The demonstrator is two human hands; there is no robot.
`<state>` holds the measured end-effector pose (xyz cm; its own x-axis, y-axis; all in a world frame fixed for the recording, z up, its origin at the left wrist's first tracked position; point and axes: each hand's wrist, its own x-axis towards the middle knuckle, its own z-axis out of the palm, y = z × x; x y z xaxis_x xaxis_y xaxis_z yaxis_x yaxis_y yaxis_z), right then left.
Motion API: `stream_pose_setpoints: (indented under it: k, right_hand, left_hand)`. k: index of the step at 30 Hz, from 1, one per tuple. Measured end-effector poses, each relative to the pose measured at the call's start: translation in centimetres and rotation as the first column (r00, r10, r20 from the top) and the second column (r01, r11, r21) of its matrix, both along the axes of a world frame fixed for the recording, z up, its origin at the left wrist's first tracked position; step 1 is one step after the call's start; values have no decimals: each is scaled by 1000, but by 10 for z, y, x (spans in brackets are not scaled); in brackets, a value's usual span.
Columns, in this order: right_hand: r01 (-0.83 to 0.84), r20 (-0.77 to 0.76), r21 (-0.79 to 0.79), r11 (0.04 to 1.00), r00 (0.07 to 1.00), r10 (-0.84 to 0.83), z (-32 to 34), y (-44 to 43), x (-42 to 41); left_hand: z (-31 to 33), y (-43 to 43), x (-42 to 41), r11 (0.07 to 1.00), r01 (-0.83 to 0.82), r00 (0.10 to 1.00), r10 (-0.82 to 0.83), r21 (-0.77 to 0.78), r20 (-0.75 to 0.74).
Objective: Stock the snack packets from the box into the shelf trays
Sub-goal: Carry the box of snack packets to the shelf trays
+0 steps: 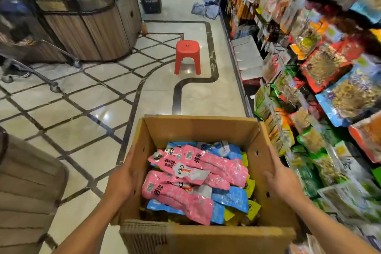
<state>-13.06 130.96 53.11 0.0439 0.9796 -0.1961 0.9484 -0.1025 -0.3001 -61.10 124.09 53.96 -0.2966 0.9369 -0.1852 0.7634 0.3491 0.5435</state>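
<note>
Polished tiled floor spreads out beyond the box, with a red stool standing well past its far wall.

From the head view, we hold the open cardboard box between both palms. Our left hand presses flat on the outside of its left wall, fingers straight and together. Our right hand lies the same way on the right wall, fingers extended, thumb apart, curled round nothing.

The pink packets lie on top of the heap inside the box, over blue packets. Their long axis runs crosswise, from the left wall towards the right wall, the right ends slanting towards the near wall. The barcode ends point at the left wall. We judge the left hand slightly nearer that pink pile.

The shelf trays rise just to the right of the box, so the right hand is the closer one for stocking. Nothing is lifted out yet.
</note>
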Motion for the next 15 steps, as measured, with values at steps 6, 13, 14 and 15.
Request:
stream_pose_setpoints:
  k: [6,13,14,15]
  right_hand:
    - [-37,-1,11,999,999,37,9,162,7]
    - [-76,22,60,995,997,75,16,330,11]
    - [-89,12,69,994,996,88,19,351,8]
    - [-96,2,77,992,995,96,20,372,6]
  left_hand:
    - [7,140,20,998,-70,998,70,-1,2]
    - [16,277,25,990,-138,990,138,11,-5]
    - [17,295,25,990,-143,990,143,19,0]
    - [16,314,23,989,-150,989,150,17,10]
